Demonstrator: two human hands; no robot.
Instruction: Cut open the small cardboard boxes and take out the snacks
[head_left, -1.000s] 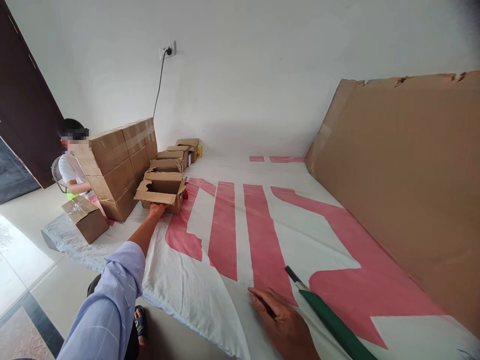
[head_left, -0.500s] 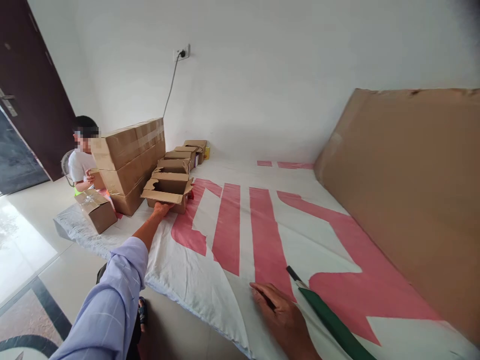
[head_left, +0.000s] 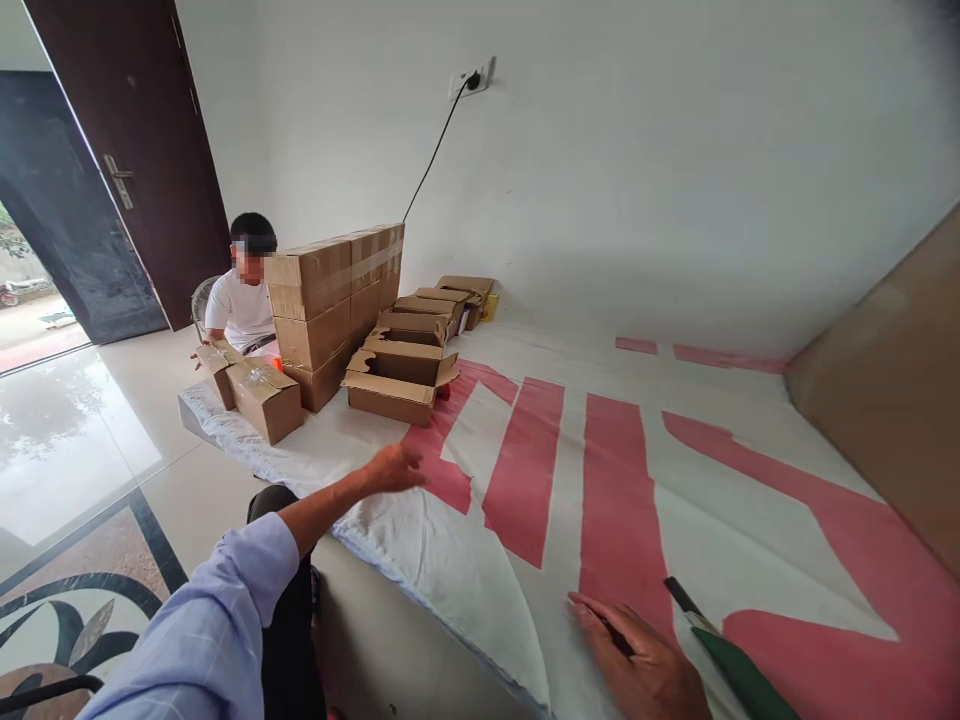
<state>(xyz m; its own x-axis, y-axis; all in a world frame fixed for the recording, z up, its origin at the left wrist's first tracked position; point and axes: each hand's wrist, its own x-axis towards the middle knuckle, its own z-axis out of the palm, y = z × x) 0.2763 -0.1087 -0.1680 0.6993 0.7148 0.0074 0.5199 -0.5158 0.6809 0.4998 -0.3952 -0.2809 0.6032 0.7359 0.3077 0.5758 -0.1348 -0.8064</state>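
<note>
My left hand hovers over the white and pink banner sheet, fingers loosely apart, holding nothing. It is a short way in front of an open cardboard box. My right hand rests flat on the sheet at the bottom edge, with a dark pen-like thing under its fingers. Just right of it lies a green-handled tool with a dark tip.
A stack of sealed cartons and a row of open boxes stand at the sheet's far left. A person in a white shirt sits behind small boxes. A big cardboard panel leans at the right. A door is open at left.
My left hand let go of the open box's flap and drew back toward me. My head turned left, so everything shifted right in view. The right hand stayed on the sheet.
</note>
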